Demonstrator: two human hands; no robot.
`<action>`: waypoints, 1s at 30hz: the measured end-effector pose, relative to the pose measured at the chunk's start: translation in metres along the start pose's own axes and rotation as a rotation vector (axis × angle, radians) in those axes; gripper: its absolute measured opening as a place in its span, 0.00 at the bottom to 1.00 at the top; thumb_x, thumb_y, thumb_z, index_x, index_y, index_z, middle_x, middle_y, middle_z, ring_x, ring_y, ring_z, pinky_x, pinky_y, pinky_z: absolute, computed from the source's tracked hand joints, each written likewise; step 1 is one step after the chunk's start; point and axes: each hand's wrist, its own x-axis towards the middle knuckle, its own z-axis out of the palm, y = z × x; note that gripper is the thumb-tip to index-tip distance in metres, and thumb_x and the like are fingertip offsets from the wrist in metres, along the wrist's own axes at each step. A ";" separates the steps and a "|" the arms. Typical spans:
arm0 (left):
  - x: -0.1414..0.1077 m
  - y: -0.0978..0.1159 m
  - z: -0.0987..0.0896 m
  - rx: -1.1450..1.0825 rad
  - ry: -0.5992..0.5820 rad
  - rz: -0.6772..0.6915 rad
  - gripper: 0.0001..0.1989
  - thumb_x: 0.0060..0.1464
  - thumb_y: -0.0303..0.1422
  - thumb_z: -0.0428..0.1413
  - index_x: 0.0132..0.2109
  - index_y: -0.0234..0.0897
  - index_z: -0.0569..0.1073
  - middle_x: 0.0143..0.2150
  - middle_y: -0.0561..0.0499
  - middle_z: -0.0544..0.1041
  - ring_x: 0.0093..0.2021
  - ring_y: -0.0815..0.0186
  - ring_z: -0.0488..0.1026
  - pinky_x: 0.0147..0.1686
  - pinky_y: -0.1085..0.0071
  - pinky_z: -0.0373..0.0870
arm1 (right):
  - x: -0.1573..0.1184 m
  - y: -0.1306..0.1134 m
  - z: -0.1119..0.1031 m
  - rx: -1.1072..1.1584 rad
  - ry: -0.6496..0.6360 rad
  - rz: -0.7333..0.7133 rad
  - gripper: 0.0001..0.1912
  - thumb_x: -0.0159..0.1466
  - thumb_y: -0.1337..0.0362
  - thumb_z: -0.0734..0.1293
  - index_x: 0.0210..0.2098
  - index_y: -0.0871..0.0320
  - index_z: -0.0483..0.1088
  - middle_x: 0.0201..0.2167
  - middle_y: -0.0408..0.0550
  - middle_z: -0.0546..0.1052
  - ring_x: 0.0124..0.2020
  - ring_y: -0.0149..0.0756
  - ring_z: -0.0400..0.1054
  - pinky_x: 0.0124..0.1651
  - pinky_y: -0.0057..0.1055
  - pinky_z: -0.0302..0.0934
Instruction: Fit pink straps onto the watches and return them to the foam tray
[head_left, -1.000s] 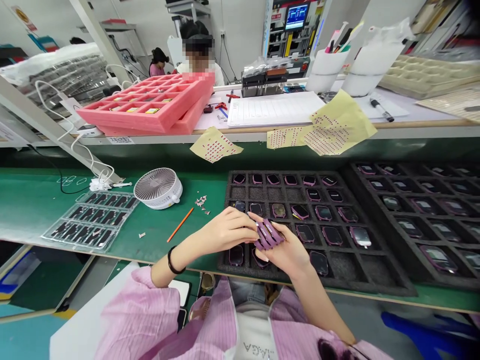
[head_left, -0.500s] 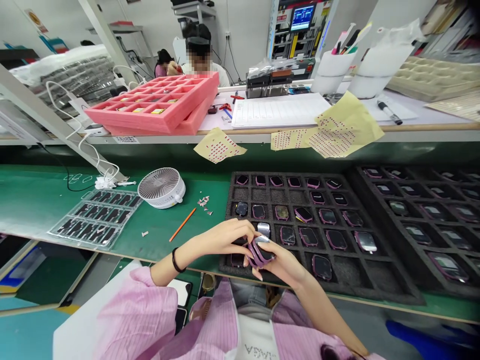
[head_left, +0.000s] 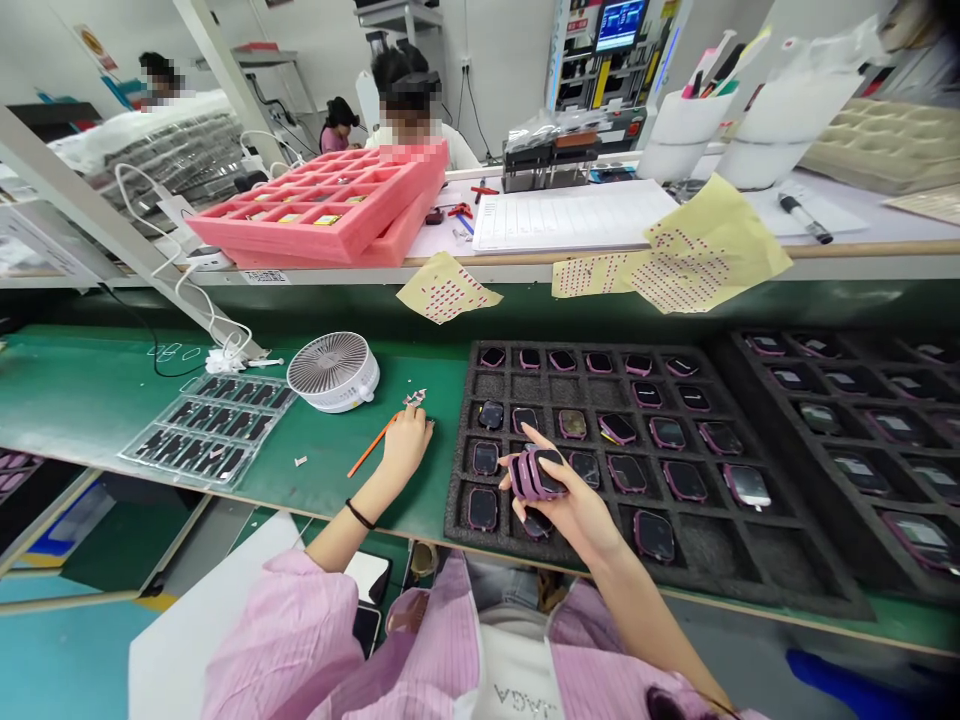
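A stack of several purple-framed smartwatch cases point(head_left: 536, 474) is gripped in my right hand point(head_left: 581, 510), thumb on the top dark face and fingers spread around the side. That hand hovers over the near left part of a black foam tray point(head_left: 709, 545), whose compartments hold more such watches point(head_left: 627, 473). On the green bench, my left hand point(head_left: 405, 445) reaches down at a small pile of pale scraps point(head_left: 416, 398), its fingers drawn together. What is between those fingertips, if anything, is hidden. Right beside that hand lies an orange stick point(head_left: 367, 452).
A white fan point(head_left: 334, 372) stands left of my left hand, near a clear plastic tray of black parts point(head_left: 214, 428). Another foam tray of watches point(head_left: 862, 420) is at the right. Yellow dotted sheets point(head_left: 448, 288) hang off the shelf, which bears pink foam trays point(head_left: 322, 215). A co-worker sits beyond.
My left hand has left the watch cases and moved left to the scraps. My right hand keeps the stack, now tilted with its top face showing. The view has shifted slightly.
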 end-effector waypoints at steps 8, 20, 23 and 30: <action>0.003 0.004 -0.011 -0.141 0.032 0.030 0.09 0.56 0.19 0.47 0.35 0.29 0.71 0.38 0.37 0.77 0.40 0.56 0.76 0.42 0.63 0.72 | 0.003 0.004 0.003 0.042 0.021 -0.096 0.30 0.61 0.60 0.65 0.62 0.53 0.57 0.41 0.53 0.78 0.35 0.44 0.73 0.25 0.34 0.64; -0.051 0.100 -0.076 -1.409 0.028 0.184 0.05 0.52 0.31 0.57 0.33 0.32 0.74 0.29 0.49 0.77 0.27 0.70 0.74 0.31 0.75 0.73 | 0.004 0.011 0.010 -0.117 0.175 -0.334 0.30 0.60 0.59 0.67 0.61 0.49 0.59 0.46 0.47 0.77 0.45 0.41 0.72 0.42 0.36 0.68; -0.046 0.096 -0.078 -1.425 -0.103 0.251 0.08 0.53 0.33 0.58 0.35 0.31 0.75 0.32 0.47 0.77 0.28 0.70 0.74 0.31 0.75 0.73 | 0.004 0.011 0.005 -0.156 0.174 -0.357 0.31 0.60 0.59 0.67 0.62 0.49 0.58 0.47 0.47 0.76 0.47 0.40 0.71 0.48 0.38 0.66; -0.041 0.086 -0.078 -1.443 -0.295 0.318 0.13 0.57 0.39 0.57 0.40 0.31 0.76 0.43 0.43 0.75 0.33 0.69 0.73 0.35 0.72 0.73 | 0.001 0.008 0.005 -0.199 0.161 -0.358 0.33 0.61 0.58 0.67 0.64 0.47 0.56 0.47 0.46 0.75 0.47 0.40 0.70 0.49 0.38 0.66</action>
